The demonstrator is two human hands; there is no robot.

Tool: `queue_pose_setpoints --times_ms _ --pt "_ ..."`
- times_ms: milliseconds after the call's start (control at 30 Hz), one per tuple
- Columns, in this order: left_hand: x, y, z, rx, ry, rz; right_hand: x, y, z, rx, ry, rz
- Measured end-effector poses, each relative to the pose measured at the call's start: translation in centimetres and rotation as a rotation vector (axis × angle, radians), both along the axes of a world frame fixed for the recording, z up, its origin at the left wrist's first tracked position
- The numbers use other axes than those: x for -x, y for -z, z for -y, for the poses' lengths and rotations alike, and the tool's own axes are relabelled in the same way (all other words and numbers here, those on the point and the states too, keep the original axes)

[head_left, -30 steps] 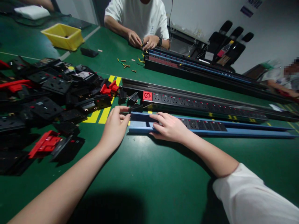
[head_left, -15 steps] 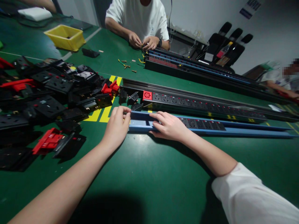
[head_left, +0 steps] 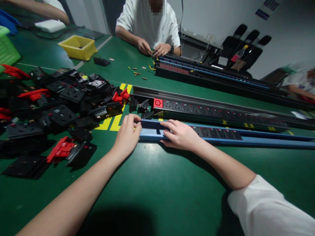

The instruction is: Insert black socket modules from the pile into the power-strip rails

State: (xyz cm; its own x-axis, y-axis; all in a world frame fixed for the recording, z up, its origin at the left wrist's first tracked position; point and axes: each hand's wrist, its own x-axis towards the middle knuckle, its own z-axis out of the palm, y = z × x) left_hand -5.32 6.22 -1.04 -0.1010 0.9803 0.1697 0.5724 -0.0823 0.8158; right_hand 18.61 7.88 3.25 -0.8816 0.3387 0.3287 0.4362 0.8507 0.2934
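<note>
A long blue metal channel [head_left: 270, 142] lies across the green table, with a row of black socket modules [head_left: 216, 133] set in its middle part. My left hand [head_left: 128, 133] is closed at the channel's left end, thumb and fingers curled at the rim. Over the channel, just left of the visible sockets, my right hand [head_left: 182, 134] is bent across it, fingers at both side walls; its palm hides what lies beneath. Between my hands a bare stretch of channel floor shows. Behind lies a black channel [head_left: 197, 116] with a red socket [head_left: 158, 103] heading its row of black ones.
Loose black and red socket modules [head_left: 66, 93] are heaped at left. Farther back are a yellow bin [head_left: 78, 54], a green basket [head_left: 8, 49] and several screws [head_left: 136, 74]. Across the table a person [head_left: 150, 29] works with both hands beside more long channels [head_left: 197, 77].
The whole view has shifted, so things sit slightly farther right and lower. My hands keep nearly the same places on the blue channel.
</note>
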Motion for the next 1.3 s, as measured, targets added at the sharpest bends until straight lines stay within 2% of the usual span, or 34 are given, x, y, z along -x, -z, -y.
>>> queue_pose_setpoints --times_ms 200,367,633,833,933,1133,1300 --pt "-0.04 0.01 0.08 -0.151 0.075 0.063 0.05 -0.02 -0.01 0.006 -0.004 -0.009" --pt "-0.11 -0.63 0.42 -0.093 0.081 -0.032 0.07 -0.07 0.02 0.036 0.000 -0.006" --pt "-0.29 -0.15 0.56 -0.084 -0.038 -0.013 -0.03 0.08 -0.01 0.023 0.005 0.005" --pt "-0.15 -0.11 0.47 -0.125 0.041 -0.054 -0.08 0.10 -0.03 0.008 0.008 0.009" --pt "-0.08 -0.04 0.37 -0.112 0.041 -0.050 -0.05 0.13 -0.04 0.026 0.008 0.004" --pt "-0.31 -0.23 0.53 -0.098 -0.008 -0.022 -0.01 0.12 0.02 0.073 0.020 -0.005" --pt "-0.43 0.04 0.73 -0.096 -0.150 0.035 -0.07 0.23 0.00 0.076 0.007 -0.024"
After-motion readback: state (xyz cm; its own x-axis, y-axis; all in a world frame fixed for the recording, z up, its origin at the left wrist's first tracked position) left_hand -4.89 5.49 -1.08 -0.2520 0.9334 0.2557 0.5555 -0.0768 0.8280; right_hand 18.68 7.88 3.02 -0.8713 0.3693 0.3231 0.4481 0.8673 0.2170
